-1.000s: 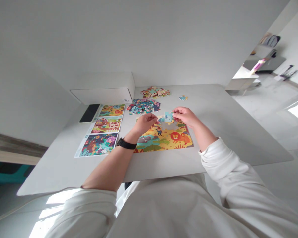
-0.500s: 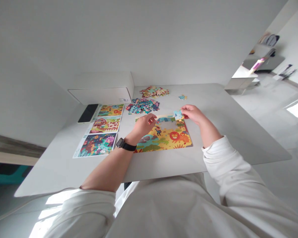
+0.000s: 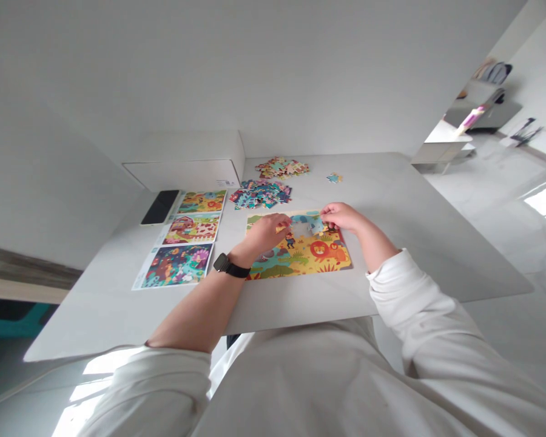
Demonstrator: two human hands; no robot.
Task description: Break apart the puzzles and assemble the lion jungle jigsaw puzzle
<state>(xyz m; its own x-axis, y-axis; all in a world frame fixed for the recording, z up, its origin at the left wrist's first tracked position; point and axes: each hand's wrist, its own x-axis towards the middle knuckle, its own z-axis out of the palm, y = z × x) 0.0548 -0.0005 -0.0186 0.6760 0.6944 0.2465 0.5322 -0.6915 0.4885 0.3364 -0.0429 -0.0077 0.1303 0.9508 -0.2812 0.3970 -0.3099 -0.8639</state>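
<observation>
A jigsaw puzzle (image 3: 295, 264) with a yellow savanna picture, lions and a small figure lies in front of me. In its upper part is a gap showing grey table. My right hand (image 3: 343, 217) pinches a light-blue puzzle piece (image 3: 317, 224) at the right side of that gap, low over the puzzle. Whether the piece lies fully flat I cannot tell. My left hand (image 3: 268, 230), with a black watch on its wrist, rests over the puzzle's left part. Its fingers are loosely bent, thumb apart, with nothing visible in them.
Behind the puzzle are two heaps of loose pieces, a dark one (image 3: 262, 194) and a reddish one (image 3: 282, 167). Some blue pieces (image 3: 334, 178) lie farther right. To the left are a picture sheet (image 3: 193, 227), a phone (image 3: 160, 207) and a white box (image 3: 182, 173).
My right hand has lowered the light-blue piece from above the puzzle's top edge down and left to the gap. My left hand stays nearly in place, its fingers slightly lower.
</observation>
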